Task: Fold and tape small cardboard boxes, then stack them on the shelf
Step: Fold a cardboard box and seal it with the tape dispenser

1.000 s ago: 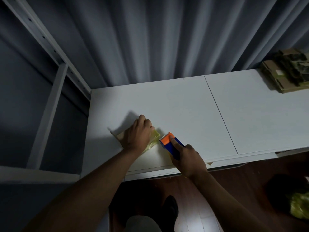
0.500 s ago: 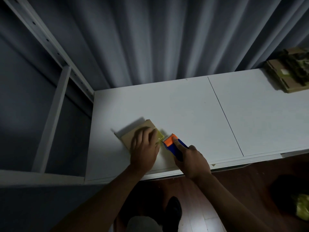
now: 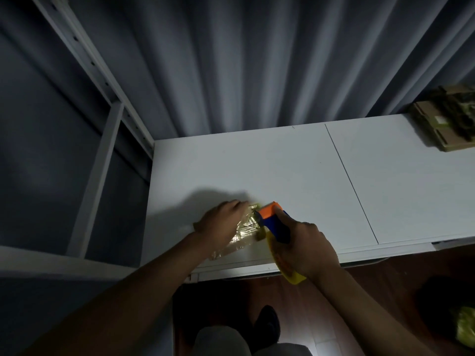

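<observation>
1. Head view: the person is standing at a white table, working close to its front edge, towards the left end.
2. The left hand is lying on a small cardboard box covered in shiny tape; fingers reaching over the far side, loosely bent. Whether they are gripping or just pressing, cannot tell.
3. The right hand is wrapping its fingers round a tape dispenser with blue body, orange head and yellow roll, head touching the box's right end.
4. The box is sitting just inside the front edge, with little margin there.
5. Open room: the table's back half is running bare up to the grey curtain; the right panel past the seam is bare up to a stack of flat cardboard at the far right corner, well apart from the hands.
6. Left edge: a white shelf frame is butting against the table corner.
7. Count: one box, one dispenser, one cardboard stack, two hands.
8. Below: dark wood floor, with a blurred yellow-green thing at the right frame edge.
</observation>
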